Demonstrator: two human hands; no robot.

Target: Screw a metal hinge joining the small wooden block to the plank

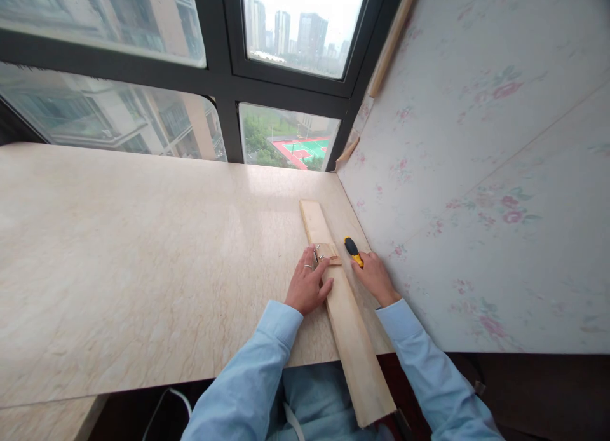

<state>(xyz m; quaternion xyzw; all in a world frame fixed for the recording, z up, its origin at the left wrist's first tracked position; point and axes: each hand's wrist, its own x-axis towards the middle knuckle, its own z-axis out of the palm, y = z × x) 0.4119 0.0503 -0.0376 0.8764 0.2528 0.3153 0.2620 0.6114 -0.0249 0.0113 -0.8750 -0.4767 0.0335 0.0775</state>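
Observation:
A long pale wooden plank (350,326) lies on the marble-look tabletop (143,257), its near end sticking out over the table's front edge. My left hand (307,282) rests flat on the plank's left side, fingers stretched out, fingertips on a small wooden block (328,253) with small metal pieces on it. My right hand (374,277) is closed round a yellow and black utility knife (353,250) just right of the plank, close to the wall.
A floral-patterned wall (476,174) stands right beside the plank. Large dark-framed windows (223,85) run along the table's far edge. A thin wooden strip (391,40) leans in the upper corner. A white cable (176,396) hangs under the table.

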